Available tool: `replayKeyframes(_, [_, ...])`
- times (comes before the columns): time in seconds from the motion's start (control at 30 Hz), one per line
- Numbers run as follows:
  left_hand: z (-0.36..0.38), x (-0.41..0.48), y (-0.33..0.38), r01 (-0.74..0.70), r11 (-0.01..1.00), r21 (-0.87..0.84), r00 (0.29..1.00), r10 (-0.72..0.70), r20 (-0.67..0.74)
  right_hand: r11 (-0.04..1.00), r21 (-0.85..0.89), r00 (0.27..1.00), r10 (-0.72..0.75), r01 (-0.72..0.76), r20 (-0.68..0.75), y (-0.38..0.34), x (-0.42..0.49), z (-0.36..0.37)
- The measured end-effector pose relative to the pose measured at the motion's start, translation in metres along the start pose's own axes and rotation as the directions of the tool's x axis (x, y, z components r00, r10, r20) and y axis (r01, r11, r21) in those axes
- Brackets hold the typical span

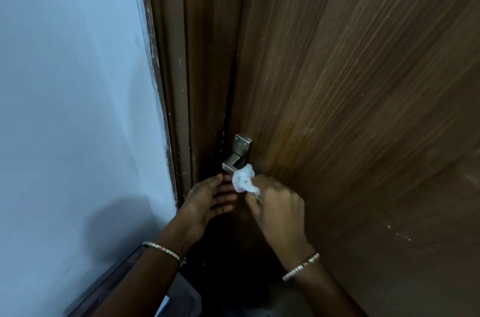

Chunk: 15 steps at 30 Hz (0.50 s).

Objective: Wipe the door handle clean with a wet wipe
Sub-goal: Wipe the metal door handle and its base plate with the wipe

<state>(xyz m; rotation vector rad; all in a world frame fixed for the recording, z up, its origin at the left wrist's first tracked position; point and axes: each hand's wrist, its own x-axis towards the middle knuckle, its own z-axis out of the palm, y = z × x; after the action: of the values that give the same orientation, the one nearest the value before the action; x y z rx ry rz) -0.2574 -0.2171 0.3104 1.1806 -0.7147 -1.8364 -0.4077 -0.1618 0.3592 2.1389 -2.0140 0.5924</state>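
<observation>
A silver lever door handle (232, 162) on a rectangular metal plate (242, 146) is fixed to the brown wooden door (350, 96) near its left edge. My right hand (278, 209) grips a crumpled white wet wipe (242, 181) and presses it against the lever, hiding most of the lever's length. My left hand (210, 199) hovers just left of and below the handle, fingers spread and holding nothing. A thin bracelet sits on each wrist.
The dark brown door frame (187, 83) runs beside the door, with a pale blue wall (72, 96) to its left. A dark edge with a bit of blue and white (166, 303) shows at the bottom, too dim to identify.
</observation>
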Motion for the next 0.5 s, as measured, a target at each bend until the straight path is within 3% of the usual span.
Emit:
replayKeyframes(0.17, [0.004,-0.012,0.006,-0.081,0.987,0.135,0.994,0.090,-0.057,0.993,0.077,0.996,0.091,-0.089,-0.020,0.025,-0.027,-0.006])
replayKeyframes(0.3, [0.011,-0.028,0.005,-0.324,0.905,0.276,0.921,0.368,-0.128,0.964,0.241,0.977,0.153,-0.115,-0.146,0.019,-0.027,-0.013])
replayKeyframes(0.4, [0.016,-0.042,0.009,-0.556,0.723,0.410,0.796,0.605,0.014,0.936,0.336,0.977,0.161,-0.107,-0.137,0.004,-0.014,-0.015])
replayKeyframes(0.5, [0.019,-0.043,0.012,-0.683,0.428,0.592,0.630,0.755,0.181,0.859,0.493,0.978,0.198,-0.139,-0.070,-0.008,0.002,-0.014])
